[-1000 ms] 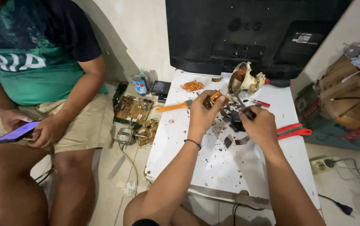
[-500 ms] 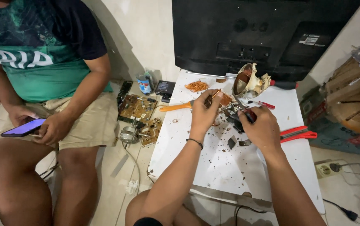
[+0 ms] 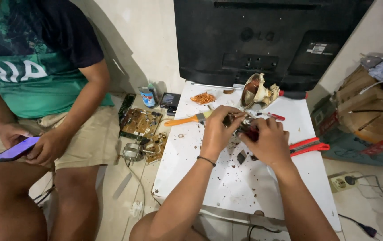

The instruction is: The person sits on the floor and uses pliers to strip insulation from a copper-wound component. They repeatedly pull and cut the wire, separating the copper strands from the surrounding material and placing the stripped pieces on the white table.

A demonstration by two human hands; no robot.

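Dark and partly red, a small part (image 3: 247, 130) sits just right of the frame's centre, pinched between both hands above the white bench (image 3: 227, 183); most of it is hidden, so its kind cannot be told. The left hand (image 3: 218, 129) curls over it from the left, fingers closed on it, and the right hand (image 3: 267, 142) grips it from the right, the two hands touching. Brown crumbs and a few dark chips lie scattered on the bench below them. An orange-handled brush (image 3: 187, 119) lies just left of the left hand, and red-handled pliers (image 3: 309, 146) lie just right of the right hand. Behind the hands stands a torn speaker cone (image 3: 256, 91), with a black television (image 3: 263, 40) above it. On the floor at centre left lie circuit boards (image 3: 140, 122). At far left another person sits holding a phone (image 3: 15, 149).
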